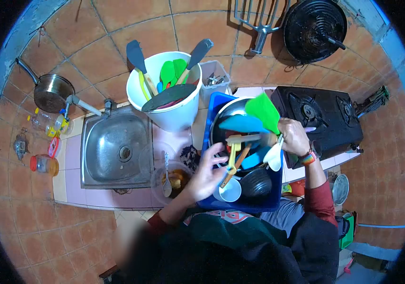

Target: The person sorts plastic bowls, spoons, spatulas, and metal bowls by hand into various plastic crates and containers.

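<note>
1. Green spatula (261,112) is up over the blue tub (270,201); its wide flat end points to the far left, and its long line slants back to the near right, into the right hand (294,137); so the right hand is the closer one.
2. That right hand is curled tight round a bunch of handles; a white spoon (273,157) hangs from the same bunch, with its round end toward the near left.
3. On the other side is the left hand (206,173); its fingers are spread and bent a bit, right by a yellow handle (234,158); I cannot tell if they touch it; the green end is well away from it, to the far right.
4. Between the two hands is a blue spatula (244,124); it lies mostly left to right, with its wide end to the left; I cannot tell if the right hand has it too.
5. Near the left hand, in the tub, is a white cup (230,191); a white bucket (176,116) full of tools stands to the far left; the black stove (328,130) is to the right.
</note>
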`<state>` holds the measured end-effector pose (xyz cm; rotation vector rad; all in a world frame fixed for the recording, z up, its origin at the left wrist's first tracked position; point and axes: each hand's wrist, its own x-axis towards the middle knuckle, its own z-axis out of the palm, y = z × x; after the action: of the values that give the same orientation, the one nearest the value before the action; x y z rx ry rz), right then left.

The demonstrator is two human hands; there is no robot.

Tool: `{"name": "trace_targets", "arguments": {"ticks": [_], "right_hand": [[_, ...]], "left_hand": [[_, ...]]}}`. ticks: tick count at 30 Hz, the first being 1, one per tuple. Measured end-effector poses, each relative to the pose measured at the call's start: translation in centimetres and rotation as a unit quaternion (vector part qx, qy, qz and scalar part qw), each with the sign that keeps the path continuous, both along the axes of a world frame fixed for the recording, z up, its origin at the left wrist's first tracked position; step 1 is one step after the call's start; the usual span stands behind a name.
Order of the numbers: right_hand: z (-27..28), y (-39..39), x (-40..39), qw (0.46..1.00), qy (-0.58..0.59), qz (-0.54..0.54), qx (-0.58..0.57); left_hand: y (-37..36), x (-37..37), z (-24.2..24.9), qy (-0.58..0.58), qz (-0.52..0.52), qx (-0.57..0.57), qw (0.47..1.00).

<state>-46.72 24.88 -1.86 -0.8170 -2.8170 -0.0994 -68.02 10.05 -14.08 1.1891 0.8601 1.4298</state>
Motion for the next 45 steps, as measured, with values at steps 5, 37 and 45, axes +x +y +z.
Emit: {"name": "trace_targets", "arguments": {"ticks": [5, 37, 45], "right_hand": [[2.5, -2.7, -7.8, 0.995, 0.087, -0.032, 0.038], [3.2, 10.7, -28.3, 0.966, 0.229, 0.021, 0.118], [5.4, 5.2, -12.8, 0.983, 0.167, -0.077, 0.013]], "left_hand": [[4.4, 1.1, 8.8, 0.074, 0.104, 0.079, 0.989], [15.7, -23.2, 7.3, -0.001, 0.405, 0.116, 0.907], [5.5, -11.5, 7.1, 0.362, 0.391, 0.244, 0.81]]}}
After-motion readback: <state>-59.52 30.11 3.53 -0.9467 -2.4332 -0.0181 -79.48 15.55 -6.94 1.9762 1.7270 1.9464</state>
